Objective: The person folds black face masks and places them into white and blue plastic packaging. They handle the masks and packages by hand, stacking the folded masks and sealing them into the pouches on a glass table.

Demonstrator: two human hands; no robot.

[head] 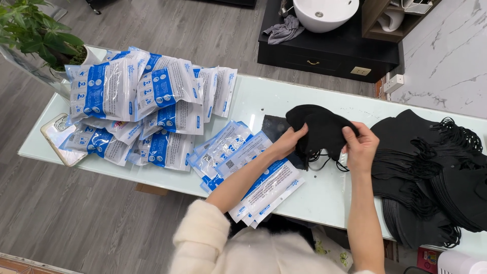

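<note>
- Starting at the far left, a heap of filled blue-and-white packets (137, 101) sits well apart from both hands, with a phone (61, 138) at the table edge beside it.
- Closer in, a fan of flat empty pouches (243, 167) lies right under the person's left forearm, long sides running diagonally toward the body.
- Left hand (288, 142) is closed, pinching the left edge of the small bunch of black masks (319, 129), thumb on top.
- That bunch hangs just above the glass table (284, 96), long axis running left to right between the two hands, ear loops dangling underneath.
- Right hand (361, 144) grips the opposite end, fingers curled over it, wrist bent inward.
- Furthest right, the big black mask pile (431, 172) sits just beside the right hand, so that's clearly the nearer one to it.
</note>
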